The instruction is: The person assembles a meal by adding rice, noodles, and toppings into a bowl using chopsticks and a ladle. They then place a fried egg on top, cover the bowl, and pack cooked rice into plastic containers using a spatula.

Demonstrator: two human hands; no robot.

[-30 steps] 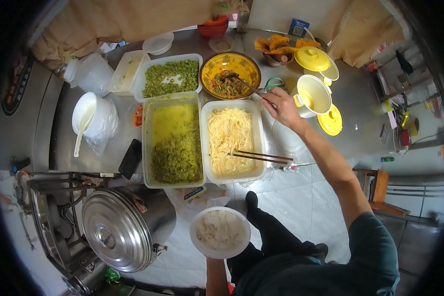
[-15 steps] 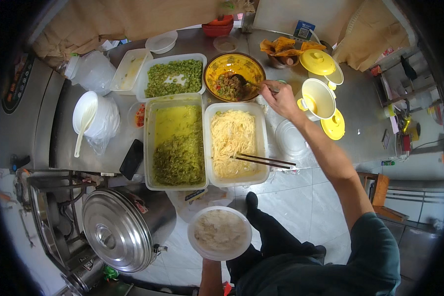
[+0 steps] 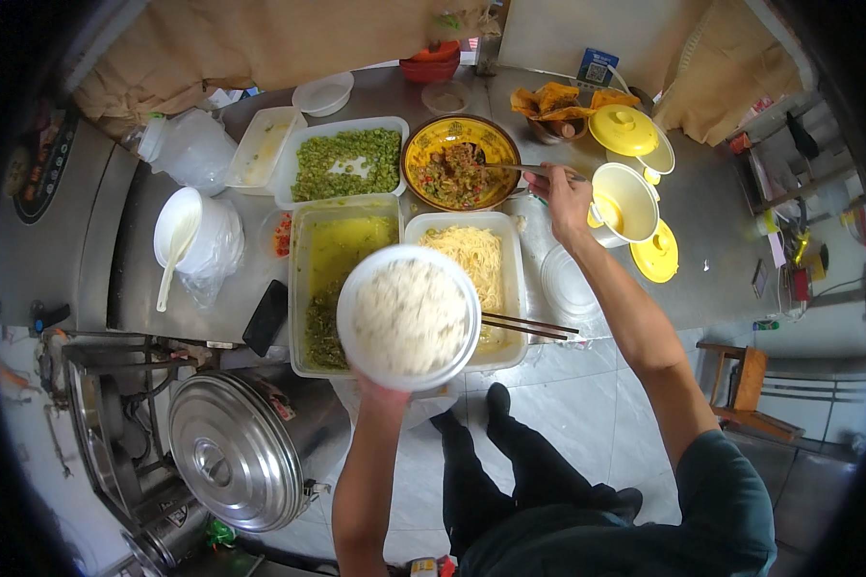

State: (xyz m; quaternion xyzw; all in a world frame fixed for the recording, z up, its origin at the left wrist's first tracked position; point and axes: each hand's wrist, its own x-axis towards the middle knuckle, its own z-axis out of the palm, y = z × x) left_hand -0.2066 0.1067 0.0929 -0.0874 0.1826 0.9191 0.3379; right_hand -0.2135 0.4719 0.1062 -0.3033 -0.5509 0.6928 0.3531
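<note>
A white bowl [image 3: 344, 313] of cooked rice [image 3: 409, 317], blurred by motion, rests in my left hand [image 3: 383, 392]. It hangs over the front of a tub [image 3: 295, 279] of dark greens in yellow liquid and a tub [image 3: 520, 288] of noodles, partly hiding both. My right hand [image 3: 563, 197] is closed around the handle of a spoon [image 3: 512, 167]. That spoon reaches into a yellow patterned bowl [image 3: 420, 159] of chopped meat and peppers [image 3: 457, 173]; its scoop end is hard to make out. Dark chopsticks [image 3: 529, 327] lie across the noodle tub's right edge.
Behind the greens sits a tub of chopped green beans [image 3: 346, 162]. To the right stand a cream pot [image 3: 635, 192] and yellow lids [image 3: 654, 252]. A phone [image 3: 266, 317] lies at the counter's left front edge, above a large lidded steel pot [image 3: 226, 452].
My left hand has raised the rice bowl forward from near my legs to over the tubs. My right hand has shifted slightly right, drawing the spoon back within the yellow bowl.
</note>
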